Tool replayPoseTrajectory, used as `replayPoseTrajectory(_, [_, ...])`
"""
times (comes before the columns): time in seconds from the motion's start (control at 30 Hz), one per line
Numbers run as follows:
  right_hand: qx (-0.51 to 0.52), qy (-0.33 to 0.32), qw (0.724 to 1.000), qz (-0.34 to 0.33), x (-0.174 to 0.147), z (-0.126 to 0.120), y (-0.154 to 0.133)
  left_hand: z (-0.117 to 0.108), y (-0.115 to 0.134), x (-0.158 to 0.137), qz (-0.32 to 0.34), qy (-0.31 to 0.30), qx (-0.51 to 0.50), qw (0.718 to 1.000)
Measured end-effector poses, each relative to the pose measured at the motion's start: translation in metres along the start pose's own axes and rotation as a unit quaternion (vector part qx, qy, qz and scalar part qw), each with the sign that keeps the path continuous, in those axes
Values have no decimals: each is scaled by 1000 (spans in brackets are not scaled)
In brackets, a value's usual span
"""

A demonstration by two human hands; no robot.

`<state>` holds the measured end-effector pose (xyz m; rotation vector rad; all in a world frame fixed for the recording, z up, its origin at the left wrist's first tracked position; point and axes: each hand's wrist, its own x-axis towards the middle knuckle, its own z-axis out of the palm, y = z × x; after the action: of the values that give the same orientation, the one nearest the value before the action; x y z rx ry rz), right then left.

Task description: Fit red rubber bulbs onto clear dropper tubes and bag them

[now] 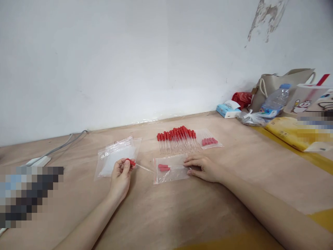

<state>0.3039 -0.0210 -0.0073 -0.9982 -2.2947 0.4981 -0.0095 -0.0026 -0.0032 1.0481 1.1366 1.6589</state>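
Note:
My left hand (121, 177) pinches the red rubber bulb of a glass dropper (132, 162) between thumb and fingers. Its thin clear tip points right, to the left, zip end of a clear zip bag (174, 177); whether it is inside the opening I cannot tell. Two droppers with red bulbs (163, 168) lie inside that bag, bulbs towards the zip. Over the bag's right end rests my right hand (205, 168), its fingers spread apart on the plastic. Behind the bag, a row of loose red-bulbed droppers (177, 136) lies on the table.
Left of the bag lies a stack of zip bags (111, 159). A filled bag of droppers (210, 140) lies right of the row. Further right are a tissue pack (228, 110), a plastic bottle (277, 100), a cup (304, 97) and a yellow packet (288, 132). A cable (59, 146) runs at left.

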Motion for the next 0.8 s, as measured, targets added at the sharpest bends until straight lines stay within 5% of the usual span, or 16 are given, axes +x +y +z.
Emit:
replayPoseTrajectory(0.43, [3,-1,1000,-2,1,0,-1,-2,2,-3,-22,-24,21,999])
replayPoseTrajectory(0.53, [1,-2,1000,2,0,0,-1,-3,4,-10,-45,-86,73,993])
replayPoseTrajectory(0.63, [4,-3,1000,5,0,-1,-1,-5,7,-15,-79,-213,179,957])
replayPoseTrajectory(0.7, [3,-3,1000,2,0,-1,-1,-5,9,-18,-58,-281,250,925])
replayPoseTrajectory(0.8, [1,3,1000,-4,-1,1,1,-2,9,-19,2,-301,319,899])
